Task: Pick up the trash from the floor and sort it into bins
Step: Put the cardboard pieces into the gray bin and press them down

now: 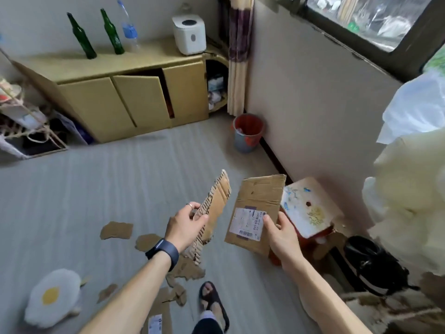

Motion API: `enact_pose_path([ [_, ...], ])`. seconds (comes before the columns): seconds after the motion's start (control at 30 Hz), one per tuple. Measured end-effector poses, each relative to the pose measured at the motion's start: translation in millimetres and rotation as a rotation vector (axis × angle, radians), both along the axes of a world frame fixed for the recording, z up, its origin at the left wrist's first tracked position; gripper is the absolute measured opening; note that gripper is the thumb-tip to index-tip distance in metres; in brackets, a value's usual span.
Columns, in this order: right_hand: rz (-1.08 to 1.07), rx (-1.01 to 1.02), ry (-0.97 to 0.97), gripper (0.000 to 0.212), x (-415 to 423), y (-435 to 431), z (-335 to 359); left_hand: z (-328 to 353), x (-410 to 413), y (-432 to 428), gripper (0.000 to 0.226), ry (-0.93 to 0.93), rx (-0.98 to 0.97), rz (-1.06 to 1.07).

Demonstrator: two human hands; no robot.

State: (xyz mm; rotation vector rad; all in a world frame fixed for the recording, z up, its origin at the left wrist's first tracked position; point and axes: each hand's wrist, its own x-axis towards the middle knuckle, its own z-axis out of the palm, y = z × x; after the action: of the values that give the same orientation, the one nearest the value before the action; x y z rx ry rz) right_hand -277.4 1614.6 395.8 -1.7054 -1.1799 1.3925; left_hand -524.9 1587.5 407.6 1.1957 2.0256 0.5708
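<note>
Held cardboard: two pieces, one in each of my hands, both lifted off the floor (96,189).
Left hand (185,227): my fingers and thumb are clamped on the lower half of a torn strip (214,203). Its ragged corrugated edge faces me and its top leans toward 1 o'clock.
Right hand (279,231): my thumb presses the front of a labelled panel (255,206) at its lower right corner, with my fingers curled behind. The panel stands at 11 o'clock from this hand.
Gap: strip and panel are near each other but apart.
Scraps (116,230): about six on the floor, from 6 to 9 o'clock below my left hand. Some overlap, so the count is rough.
Red bin (248,131): one, at 12 o'clock from the panel, against the wall, well apart from both hands.
Bottles: two green bottles (81,37) and one plastic bottle (128,27), upright on the cabinet (108,102) at 10 o'clock.
Stool (308,208): one, at 3 o'clock, just beside the panel.
</note>
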Motion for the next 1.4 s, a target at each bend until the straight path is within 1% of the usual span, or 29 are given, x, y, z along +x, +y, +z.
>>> enact_pose_path([
  [0.1, 0.119, -0.035, -0.029, 0.015, -37, 66, -17, -11, 1, 64, 0.016, -0.062, 0.009, -0.033],
  [0.13, 0.127, -0.047, -0.019, 0.018, -47, 85, -22, -16, -2, 84, 0.017, -0.08, -0.001, -0.036],
  [0.2, 0.08, -0.065, 0.003, 0.024, -65, 137, -29, -23, -16, 140, 0.018, -0.099, -0.013, -0.042],
  [0.23, 0.06, -0.073, 0.011, 0.027, -68, 144, -30, -23, -20, 150, 0.019, -0.089, -0.029, -0.034],
  [0.27, 0.046, -0.075, 0.006, 0.028, -77, 178, -29, -23, -33, 184, 0.019, -0.097, -0.026, -0.019],
  [0.37, -0.031, -0.081, -0.006, 0.019, -89, 236, -19, -17, -59, 249, 0.018, -0.068, -0.035, -0.05],
  [0.47, -0.069, -0.09, 0.034, 0.02, -96, 287, -13, -14, -81, 314, 0.018, -0.022, -0.06, -0.082],
  [0.53, -0.117, -0.104, 0.078, 0.023, -100, 319, -13, -18, -91, 357, 0.018, -0.022, -0.072, -0.071],
  [0.63, -0.171, -0.198, 0.125, 0.023, -103, 372, -31, -34, -104, 423, 0.021, -0.041, -0.094, -0.063],
  [0.7, -0.179, -0.258, 0.127, 0.028, -104, 410, -44, -47, -109, 466, 0.021, -0.06, -0.123, -0.051],
  [0.73, -0.182, -0.283, 0.139, 0.032, -106, 445, -54, -55, -115, 503, 0.02, -0.067, -0.137, -0.047],
  [0.77, -0.181, -0.293, 0.096, 0.034, -106, 445, -50, -55, -116, 503, 0.019, -0.067, -0.152, -0.047],
  [0.8, -0.167, -0.306, 0.08, 0.034, -109, 479, -59, -63, -122, 537, 0.02, -0.057, -0.164, -0.04],
  [0.83, -0.161, -0.305, 0.03, 0.032, -109, 489, -60, -65, -125, 547, 0.022, -0.051, -0.179, -0.037],
  [0.87, -0.142, -0.332, -0.013, 0.031, -111, 523, -71, -74, -132, 582, 0.025, -0.027, -0.21, -0.03],
  [1.0, -0.116, -0.381, -0.146, 0.03, -121, 608, -80, -87, -153, 668, 0.032, 0.025, -0.292, -0.022],
  [1.07, -0.106, -0.389, -0.212, 0.028, -123, 646, -84, -92, -157, 706, 0.037, 0.007, -0.337, -0.027],
  [1.17, -0.097, -0.391, -0.272, 0.025, -127, 702, -94, -113, -160, 766, 0.036, -0.036, -0.397, -0.074],
  [1.27, -0.114, -0.424, -0.348, 0.027, -132, 760, -123, -157, -161, 836, 0.04, -0.07, -0.503, -0.153],
  [1.4, -0.123, -0.437, -0.447, 0.035, -141, 812, -156, -196, -147, 905, 0.024, -0.105, -0.607, -0.29],
])
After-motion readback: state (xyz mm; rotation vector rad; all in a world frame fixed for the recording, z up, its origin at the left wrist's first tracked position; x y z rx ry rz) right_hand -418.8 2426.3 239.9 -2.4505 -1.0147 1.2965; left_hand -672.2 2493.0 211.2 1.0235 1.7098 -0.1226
